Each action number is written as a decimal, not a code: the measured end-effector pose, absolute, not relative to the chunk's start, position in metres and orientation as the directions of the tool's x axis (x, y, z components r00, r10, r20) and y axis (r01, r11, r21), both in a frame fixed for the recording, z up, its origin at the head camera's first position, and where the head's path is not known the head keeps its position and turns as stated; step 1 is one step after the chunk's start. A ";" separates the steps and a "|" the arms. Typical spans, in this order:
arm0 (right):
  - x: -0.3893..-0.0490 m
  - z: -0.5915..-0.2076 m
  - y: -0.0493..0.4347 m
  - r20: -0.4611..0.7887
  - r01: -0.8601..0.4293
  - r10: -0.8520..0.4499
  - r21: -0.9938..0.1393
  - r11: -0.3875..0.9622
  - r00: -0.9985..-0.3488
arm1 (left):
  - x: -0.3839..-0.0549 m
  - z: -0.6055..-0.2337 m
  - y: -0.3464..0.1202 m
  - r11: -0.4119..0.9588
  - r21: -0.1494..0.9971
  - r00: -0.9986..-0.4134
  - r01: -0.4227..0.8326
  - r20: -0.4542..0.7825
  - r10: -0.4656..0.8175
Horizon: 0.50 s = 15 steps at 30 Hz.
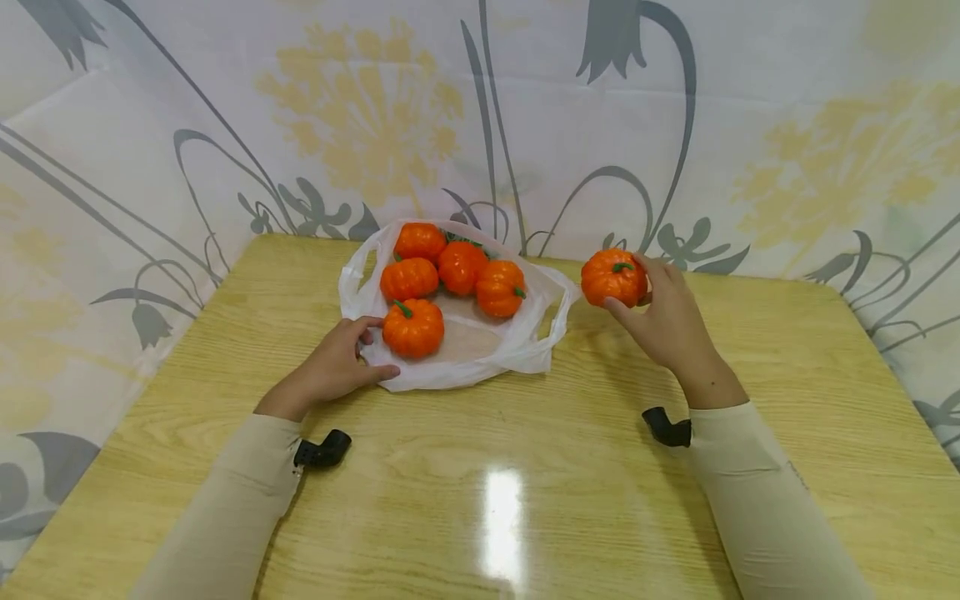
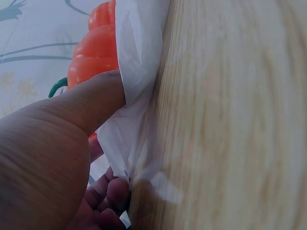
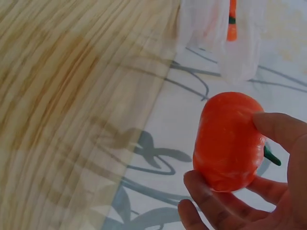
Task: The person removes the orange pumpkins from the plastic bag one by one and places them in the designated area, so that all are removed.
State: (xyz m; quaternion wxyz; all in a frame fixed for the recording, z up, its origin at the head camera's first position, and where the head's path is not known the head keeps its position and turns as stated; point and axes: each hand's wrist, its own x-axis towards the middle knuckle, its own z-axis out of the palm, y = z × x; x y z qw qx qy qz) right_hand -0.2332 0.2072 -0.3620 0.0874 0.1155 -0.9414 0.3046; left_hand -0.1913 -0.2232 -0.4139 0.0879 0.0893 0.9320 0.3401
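A white plastic bag lies spread on the table with several small orange pumpkins in it. At its front left corner my left hand holds the bag's edge, beside the nearest pumpkin. In the left wrist view the thumb reaches behind the bag film, and curled fingers are at its lower end. To the right of the bag, my right hand grips another orange pumpkin with a green stem, thumb and fingers on opposite sides. The right wrist view shows this pumpkin above the tabletop.
Both hands work over a light wooden table. A floral cloth hangs behind its far edge. One bag handle spreads toward the right hand. Small black devices sit at both wrists.
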 end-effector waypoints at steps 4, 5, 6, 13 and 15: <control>-0.235 -0.365 0.211 0.183 -0.238 -0.161 -0.558 0.795 -0.970 | -0.190 -0.413 -0.223 0.755 0.648 -0.967 0.100 -0.116 0.228; -0.236 -0.366 0.212 0.169 -0.230 -0.162 -0.562 0.794 -0.972 | -0.190 -0.413 -0.223 0.756 0.647 -0.967 0.101 -0.116 0.228; -0.236 -0.367 0.213 0.156 -0.222 -0.161 -0.567 0.793 -0.974 | -0.191 -0.412 -0.223 0.757 0.645 -0.967 0.101 -0.116 0.227; -0.242 -0.372 0.219 0.118 -0.201 -0.162 -0.573 0.794 -0.980 | -0.191 -0.409 -0.222 0.759 0.645 -0.968 0.087 -0.126 0.217; -0.244 -0.374 0.220 0.107 -0.197 -0.165 -0.573 0.795 -0.980 | -0.191 -0.410 -0.222 0.761 0.644 -0.968 0.080 -0.131 0.213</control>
